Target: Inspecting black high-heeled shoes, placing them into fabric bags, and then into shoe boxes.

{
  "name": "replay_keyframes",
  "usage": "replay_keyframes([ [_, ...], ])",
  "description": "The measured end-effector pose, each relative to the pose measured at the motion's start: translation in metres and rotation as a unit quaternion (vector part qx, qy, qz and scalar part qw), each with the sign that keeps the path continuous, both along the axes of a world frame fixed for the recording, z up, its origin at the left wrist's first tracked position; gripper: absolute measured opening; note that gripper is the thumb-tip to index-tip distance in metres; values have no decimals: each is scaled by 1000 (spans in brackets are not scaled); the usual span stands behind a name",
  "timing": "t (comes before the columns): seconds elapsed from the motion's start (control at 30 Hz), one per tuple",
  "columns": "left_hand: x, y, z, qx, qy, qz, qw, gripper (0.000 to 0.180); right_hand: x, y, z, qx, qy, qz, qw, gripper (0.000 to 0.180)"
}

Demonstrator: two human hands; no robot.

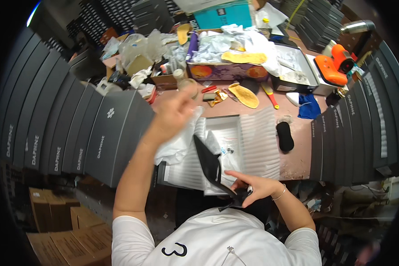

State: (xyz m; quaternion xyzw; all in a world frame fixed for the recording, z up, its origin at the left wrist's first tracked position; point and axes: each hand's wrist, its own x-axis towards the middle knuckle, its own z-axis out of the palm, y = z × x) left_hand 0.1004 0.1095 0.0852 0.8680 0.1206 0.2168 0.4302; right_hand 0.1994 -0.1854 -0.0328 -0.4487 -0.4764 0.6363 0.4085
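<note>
Nearest us, our right hand (252, 188) pinched the black shoe (213, 166) at its lower end, its long axis running toward eleven o'clock over the open box (261, 146). Our left hand (175, 111), farther off at eleven o'clock, gripped white tissue paper (177, 144).

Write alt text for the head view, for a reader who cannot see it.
Seen from above, a person's right hand holds a black shoe over an open white shoebox, while the raised left hand grips white tissue paper. Dark shoeboxes line both sides of the cluttered pink table.
</note>
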Motion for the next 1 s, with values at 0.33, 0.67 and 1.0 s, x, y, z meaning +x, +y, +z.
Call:
replay_keyframes([
  [0.33, 26, 101, -77, 110, 145, 117, 976, 45, 7, -27, 8, 77, 151, -284, 944, 93],
  [0.67, -66, -38, -49, 98, 62, 118, 986, 16, -28, -36, 8, 43, 324, -309, 893, 85],
  [1.0, -74, -112, -44, -18, -60, 28, 998, 40, -58, -34, 22, 3, 133, -290, 948, 77],
])
